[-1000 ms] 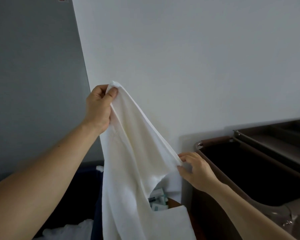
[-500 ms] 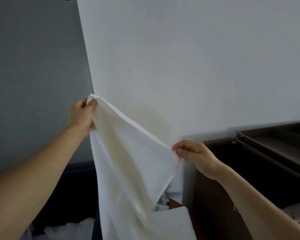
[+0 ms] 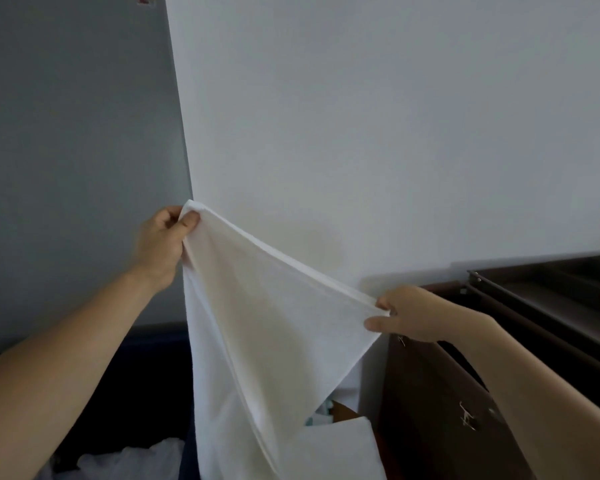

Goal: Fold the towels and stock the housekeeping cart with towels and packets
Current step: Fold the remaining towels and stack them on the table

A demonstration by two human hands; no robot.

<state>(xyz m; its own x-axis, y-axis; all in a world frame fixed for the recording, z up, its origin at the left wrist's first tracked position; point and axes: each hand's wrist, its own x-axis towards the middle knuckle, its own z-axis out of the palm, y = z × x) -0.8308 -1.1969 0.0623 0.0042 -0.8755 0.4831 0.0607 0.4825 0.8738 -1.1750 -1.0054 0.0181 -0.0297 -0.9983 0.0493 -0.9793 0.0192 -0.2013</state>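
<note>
Holding pattern, left to right. Grey wall (image 3: 66, 150) on the far left. Below it sits a dark blue container (image 3: 146, 375) (can't make out what kind), with crumpled white cloth (image 3: 129, 459) at the near bottom edge.

Left hand (image 3: 160, 244) is raised, thumb and curled fingers pinching the upper corner of the towel (image 3: 274, 341). The top hem runs taut from there, sloping down to the right.

Right hand (image 3: 416, 317) sits lower and pinches the other corner between thumb and forefinger. Its remaining fingers are hidden behind the hand, so no call on those.

The rest of the towel hangs loose in mid-air between the two hands, in front of the white wall (image 3: 361, 133), and its lower end runs out of frame.

Just right of the hanging part, low down: small packets (image 3: 321, 414), blurry, and a folded towel (image 3: 336, 441) nearer than them.

Brown cart (image 3: 430, 393) stands on the right, just beside the folded towel. The right hand is in front of its upper left corner. There is a metal latch (image 3: 466, 417) on its near side and a top tray (image 3: 551, 299) at far right.
</note>
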